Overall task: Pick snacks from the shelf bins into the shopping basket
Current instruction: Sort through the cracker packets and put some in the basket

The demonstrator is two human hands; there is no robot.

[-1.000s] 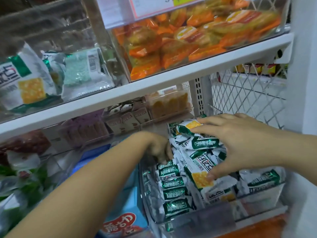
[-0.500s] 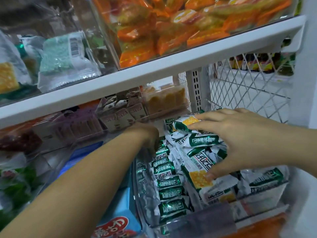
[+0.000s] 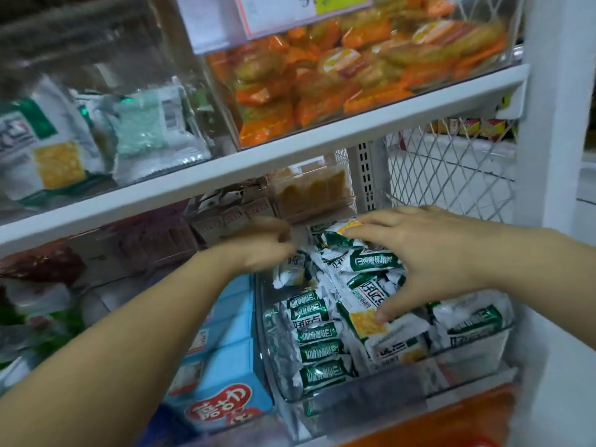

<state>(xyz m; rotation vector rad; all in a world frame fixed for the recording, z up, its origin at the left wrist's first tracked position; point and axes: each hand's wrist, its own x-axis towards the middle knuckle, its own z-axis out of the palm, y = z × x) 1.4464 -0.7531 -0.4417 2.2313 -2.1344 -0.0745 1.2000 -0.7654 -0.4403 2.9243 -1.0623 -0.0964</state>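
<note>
Both hands are in the clear bin (image 3: 403,379) of cracker packets (image 3: 317,350), at the right under the white shelf board (image 3: 322,146). Right hand (image 3: 429,262) stays spread, pressing the heap. Left hand (image 3: 261,246) has lifted at the far-left corner; it is blurred and its grip cannot be told. Extraction is judged imminent; basket unseen.

shelving: white shelf board (image 3: 322,146) | side: white wire mesh panel (image 3: 451,175) | upright: white slotted post (image 3: 366,175) | light: even
</note>
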